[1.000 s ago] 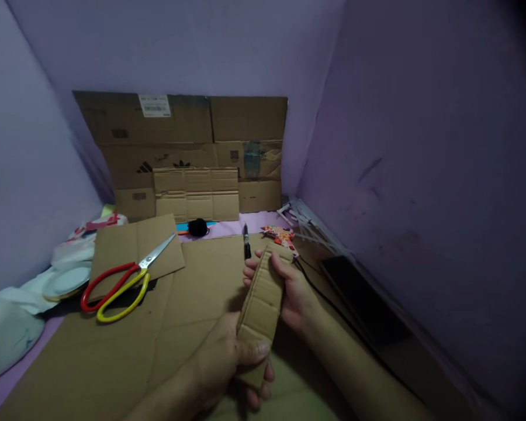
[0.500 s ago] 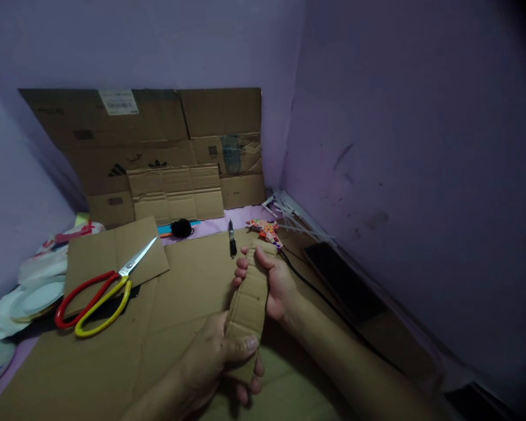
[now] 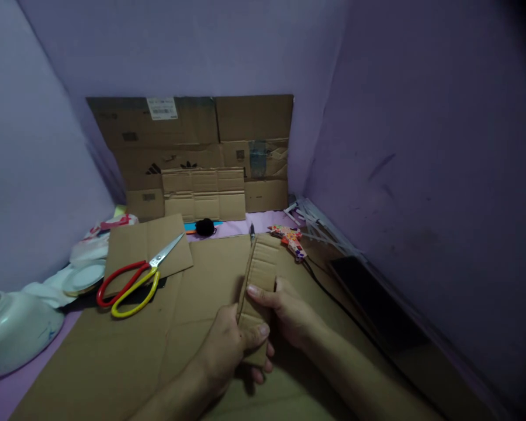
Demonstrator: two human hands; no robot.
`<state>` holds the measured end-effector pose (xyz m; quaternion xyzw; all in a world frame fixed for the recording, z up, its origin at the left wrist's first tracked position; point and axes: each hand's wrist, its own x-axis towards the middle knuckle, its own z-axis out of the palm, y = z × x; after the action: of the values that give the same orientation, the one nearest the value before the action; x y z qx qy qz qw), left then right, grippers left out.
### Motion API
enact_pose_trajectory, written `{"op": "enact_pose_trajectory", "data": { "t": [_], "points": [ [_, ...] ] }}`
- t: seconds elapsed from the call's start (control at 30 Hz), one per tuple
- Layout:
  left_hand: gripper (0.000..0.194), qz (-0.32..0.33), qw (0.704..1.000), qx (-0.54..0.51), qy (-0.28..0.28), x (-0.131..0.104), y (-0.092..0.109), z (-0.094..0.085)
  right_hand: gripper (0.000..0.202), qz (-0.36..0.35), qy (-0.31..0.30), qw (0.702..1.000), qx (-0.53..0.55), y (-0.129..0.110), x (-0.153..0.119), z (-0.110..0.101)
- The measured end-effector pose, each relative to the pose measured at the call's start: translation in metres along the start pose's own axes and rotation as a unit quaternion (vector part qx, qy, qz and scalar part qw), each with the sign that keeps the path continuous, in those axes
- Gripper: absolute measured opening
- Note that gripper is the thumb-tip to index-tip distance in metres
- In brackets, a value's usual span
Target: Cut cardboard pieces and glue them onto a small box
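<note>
A creased strip of brown cardboard point(image 3: 263, 260) is held between both hands over a large cardboard sheet point(image 3: 197, 292). My left hand point(image 3: 236, 345) wraps round its near end, thumb on top and fingertips showing beyond the right edge. My right hand point(image 3: 284, 307) grips the strip's middle, its thumb lying across the face and its other fingers hidden behind. Crosswise crease lines run along the strip, and its far end points away from me. Behind that far end, a dark pen point(image 3: 252, 232) is partly covered.
Scissors point(image 3: 151, 266) with red and yellow handles lie on a small cardboard piece point(image 3: 135, 234) at left. A patterned glue gun point(image 3: 289, 237), its black cord point(image 3: 333, 296), glue sticks point(image 3: 318, 216) and a dark flat panel point(image 3: 372, 301) lie right. A white bowl point(image 3: 17, 333) sits far left.
My right hand has slid from the strip's far end down to its middle, near my left hand. The camera view has turned left, shifting the surroundings rightward.
</note>
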<state>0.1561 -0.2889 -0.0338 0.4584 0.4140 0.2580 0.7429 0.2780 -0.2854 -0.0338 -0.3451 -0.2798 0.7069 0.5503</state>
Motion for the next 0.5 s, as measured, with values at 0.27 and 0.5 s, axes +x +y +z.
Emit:
{"op": "enact_pose_trajectory", "data": {
  "t": [0.27,0.5],
  "points": [
    [0.038,-0.014,1.0,0.012,0.013,0.0018,-0.0044,0.0028,0.035,-0.009,0.028,0.999,-0.042,-0.0008,0.0013,0.0012],
    [0.032,0.002,0.999,0.04,0.037,0.0047,-0.007,0.0016,0.031,-0.048,0.016,0.998,-0.048,0.0048,-0.0015,0.0034]
  ]
}}
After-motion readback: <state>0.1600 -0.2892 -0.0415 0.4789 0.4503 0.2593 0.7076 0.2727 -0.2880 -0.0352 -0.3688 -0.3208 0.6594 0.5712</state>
